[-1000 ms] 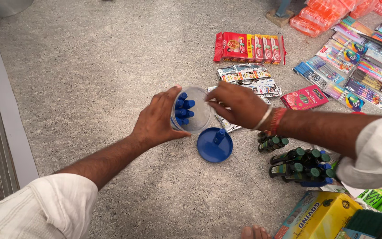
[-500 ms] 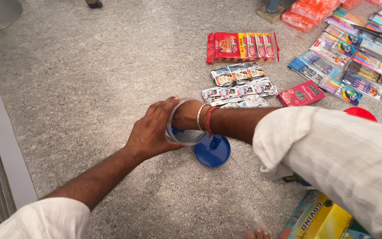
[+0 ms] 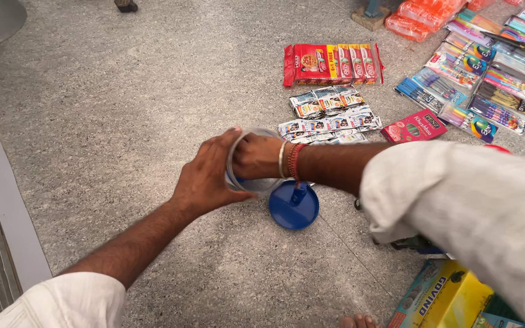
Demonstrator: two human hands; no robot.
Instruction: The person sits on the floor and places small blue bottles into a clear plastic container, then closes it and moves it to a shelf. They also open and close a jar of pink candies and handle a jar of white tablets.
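Yellow box (image 3: 442,297) nearest, at the floor's lower edge. Left hand (image 3: 205,179) grips the clear jar (image 3: 251,159), tipped sideways; right hand (image 3: 256,157) is plunged inside, grasp hidden. Blue lid (image 3: 293,205) lies off, just below, one blue piece on it. Beyond: sachet strips (image 3: 329,115), red packets (image 3: 332,64), pen packs (image 3: 469,85); none obstruct.

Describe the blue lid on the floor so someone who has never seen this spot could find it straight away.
Start from the grey speckled floor and find the two hands meeting around a clear round jar. The blue lid lies flat on the floor just below and to the right of that jar, under the right forearm. It is the only plain round blue disc there, with one small blue piece on it; its neighbours are flat printed packets.
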